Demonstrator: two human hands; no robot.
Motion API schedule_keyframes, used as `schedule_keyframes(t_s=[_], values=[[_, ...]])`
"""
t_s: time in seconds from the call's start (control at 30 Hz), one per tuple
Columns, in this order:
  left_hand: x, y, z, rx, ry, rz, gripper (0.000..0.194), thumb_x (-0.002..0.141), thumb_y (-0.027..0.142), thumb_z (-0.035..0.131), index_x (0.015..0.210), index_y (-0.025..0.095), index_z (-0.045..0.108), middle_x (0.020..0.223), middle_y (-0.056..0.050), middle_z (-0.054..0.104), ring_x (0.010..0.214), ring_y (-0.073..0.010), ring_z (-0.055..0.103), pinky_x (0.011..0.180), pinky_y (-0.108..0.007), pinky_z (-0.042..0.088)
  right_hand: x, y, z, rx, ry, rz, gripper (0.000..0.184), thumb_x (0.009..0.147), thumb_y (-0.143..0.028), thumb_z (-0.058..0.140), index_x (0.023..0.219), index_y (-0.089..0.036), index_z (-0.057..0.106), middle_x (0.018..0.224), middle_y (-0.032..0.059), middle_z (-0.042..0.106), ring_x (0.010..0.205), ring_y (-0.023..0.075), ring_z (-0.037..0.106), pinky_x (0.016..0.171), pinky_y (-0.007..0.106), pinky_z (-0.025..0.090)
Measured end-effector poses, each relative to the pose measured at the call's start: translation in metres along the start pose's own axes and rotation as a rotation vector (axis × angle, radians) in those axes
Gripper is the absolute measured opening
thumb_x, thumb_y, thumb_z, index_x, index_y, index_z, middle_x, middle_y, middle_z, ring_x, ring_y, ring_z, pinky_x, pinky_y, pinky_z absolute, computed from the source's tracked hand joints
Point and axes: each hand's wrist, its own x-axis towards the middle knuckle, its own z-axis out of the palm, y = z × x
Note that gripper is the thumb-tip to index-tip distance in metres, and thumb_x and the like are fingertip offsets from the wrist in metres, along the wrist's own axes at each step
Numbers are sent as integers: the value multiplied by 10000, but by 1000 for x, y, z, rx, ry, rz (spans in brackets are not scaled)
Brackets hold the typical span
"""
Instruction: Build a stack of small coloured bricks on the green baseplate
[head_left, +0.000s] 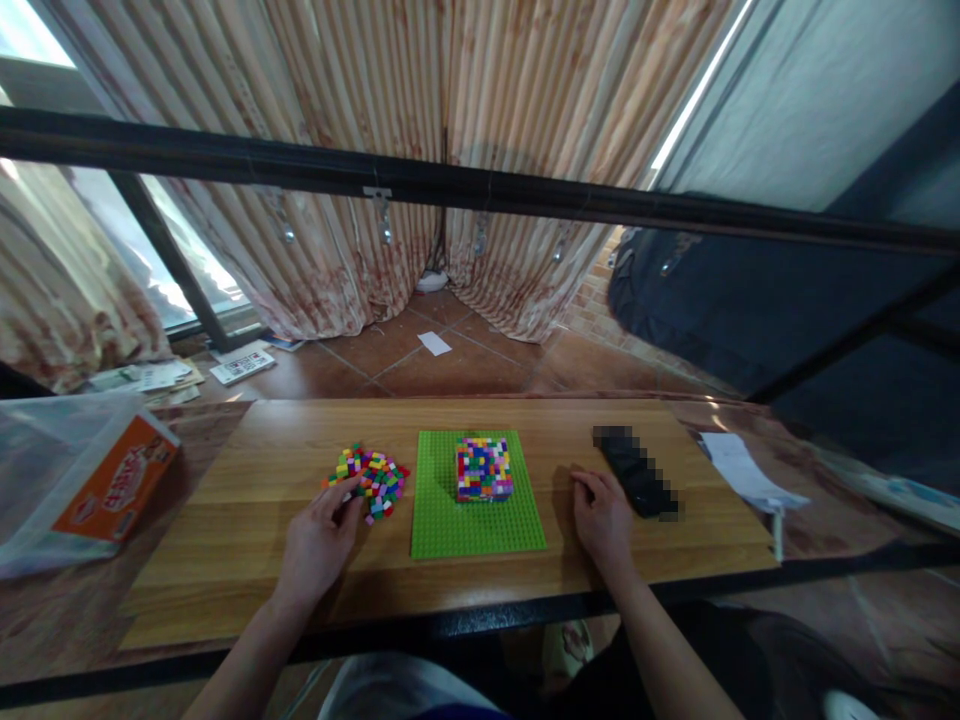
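A loose pile of small coloured toy bricks (384,478) lies on the left half of the wooden table. My left hand (321,535) is at the pile's near left edge, thumb and forefinger drawn together; whatever may be between the tips is too small to make out. Right of the pile lies a green studded baseplate (476,538). On its upper right part stands a square block structure (484,470) of many-coloured bricks. My right hand (604,522) rests on the table right of the baseplate, fingers curled in, with nothing visible in them.
A black, partly pixelated object (637,470) lies just beyond my right hand. Left of the wooden tabletop (240,540) stands a clear plastic box (67,440) with an orange label. White papers (742,470) lie at the right. A dark metal bar (450,175) crosses before the curtains.
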Motion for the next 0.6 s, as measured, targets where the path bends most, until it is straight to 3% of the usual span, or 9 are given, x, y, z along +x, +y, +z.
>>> schedule_keyframes(t_s=[0.6], values=[[6, -6, 9, -20, 39, 19, 254, 807, 400, 510, 933, 253, 674, 863, -9, 753, 723, -177, 705, 601, -238, 531, 0, -3, 3, 17, 19, -7, 284, 895, -283, 451, 905, -173, 713, 951, 115, 674, 886, 226, 619, 813, 374, 508]])
